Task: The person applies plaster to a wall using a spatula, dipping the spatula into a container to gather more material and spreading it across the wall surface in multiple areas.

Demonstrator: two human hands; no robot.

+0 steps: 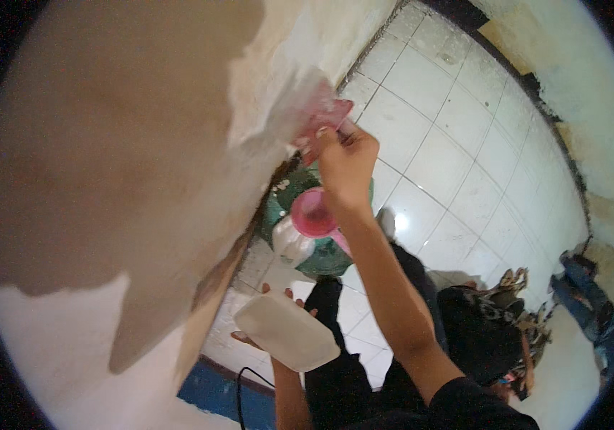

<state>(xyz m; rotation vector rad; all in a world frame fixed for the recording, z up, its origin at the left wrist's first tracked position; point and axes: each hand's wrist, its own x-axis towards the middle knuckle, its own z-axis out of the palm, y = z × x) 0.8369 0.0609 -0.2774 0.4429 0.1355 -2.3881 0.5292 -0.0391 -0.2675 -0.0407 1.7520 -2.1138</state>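
My right hand (348, 161) is closed around a red putty scraper (327, 115), whose blade meets the wall (271, 129) on the left. The blade's edge is smeared by motion. Lower down, my left hand (251, 340) grips a whitish, rounded rectangular plastic container (285, 331) from beneath, fingertips showing along its far and left edges. What the container holds, if anything, I cannot make out. Below my right wrist a pink dipper (314, 213) sits on green plastic sheeting (328, 256) on the floor, beside a white plastic bag (292, 242).
The wall carries a large damp-looking brown patch (120, 143) with paler areas around it. White tiles (429, 150) cover the floor. Dark cloth and debris (486, 326) lie at the right, near dark blue cloth (583, 294). A black cable (242, 387) curves at lower left.
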